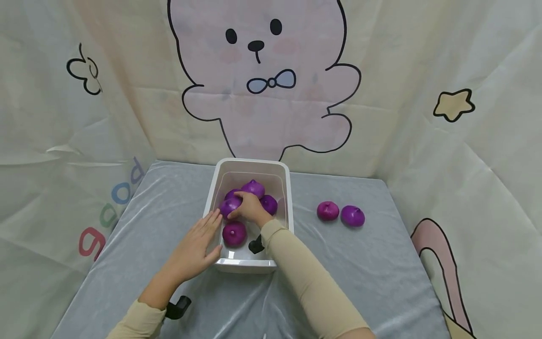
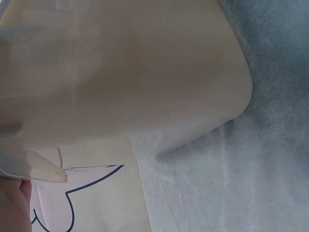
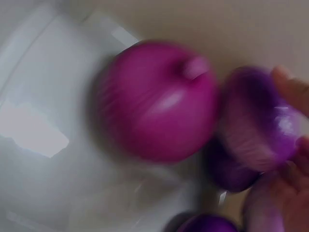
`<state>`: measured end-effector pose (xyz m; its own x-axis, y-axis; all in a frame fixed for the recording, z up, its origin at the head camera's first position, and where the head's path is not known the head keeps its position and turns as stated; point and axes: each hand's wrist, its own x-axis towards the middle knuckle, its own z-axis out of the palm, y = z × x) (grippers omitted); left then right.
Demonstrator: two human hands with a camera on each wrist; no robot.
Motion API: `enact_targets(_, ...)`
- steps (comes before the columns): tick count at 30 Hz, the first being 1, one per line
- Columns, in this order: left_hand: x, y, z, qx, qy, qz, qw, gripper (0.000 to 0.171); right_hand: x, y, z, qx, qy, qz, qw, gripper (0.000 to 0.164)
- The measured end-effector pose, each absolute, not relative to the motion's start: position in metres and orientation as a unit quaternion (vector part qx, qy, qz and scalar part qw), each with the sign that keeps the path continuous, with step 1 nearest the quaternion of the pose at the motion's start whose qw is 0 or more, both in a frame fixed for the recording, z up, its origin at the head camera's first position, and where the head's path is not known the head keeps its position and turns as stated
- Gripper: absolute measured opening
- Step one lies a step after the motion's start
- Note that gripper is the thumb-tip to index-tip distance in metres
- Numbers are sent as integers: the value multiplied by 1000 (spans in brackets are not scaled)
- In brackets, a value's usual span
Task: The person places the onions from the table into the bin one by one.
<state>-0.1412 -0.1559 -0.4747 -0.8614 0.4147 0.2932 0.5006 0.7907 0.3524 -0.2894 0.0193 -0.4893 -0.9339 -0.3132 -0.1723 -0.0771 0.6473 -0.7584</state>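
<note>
My right hand (image 1: 252,207) reaches into a white plastic bin (image 1: 246,267) and grips a purple onion (image 1: 228,207) near the left wall, fingertips over its top. In the right wrist view the held onion (image 3: 256,125) shows between thumb and fingers, blurred. A magenta onion (image 1: 234,234) sits in front of it on the bin floor. Behind and beside the hand lie other purple onions, one at the back (image 1: 253,188) and one at the right (image 1: 269,204). My left hand (image 1: 192,248), fingers straight, rests along the bin's left rim.
On the grey cloth (image 1: 338,268) right of the bin, a magenta onion (image 1: 328,211) and a purple onion (image 1: 353,216) lie side by side. A printed fabric curtain (image 1: 398,117) rises behind and at both sides of the table. Each wrist carries a black camera.
</note>
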Motion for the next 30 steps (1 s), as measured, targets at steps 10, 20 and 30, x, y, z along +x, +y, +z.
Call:
enact_targets(10, -140, -154, -474, -242, -941, -217, 97, 72, -291, 58, -434, -28, 847, -524, 87, 72)
enact_targets(20, -142, -154, -476, -249, -935, -222, 117, 70, -288, 172, -421, 61, 784, -617, 20, 73)
enact_targets(30, -141, -154, -477, -247, -937, -215, 117, 71, -285, 249, -490, 149, 822, -550, -14, 80)
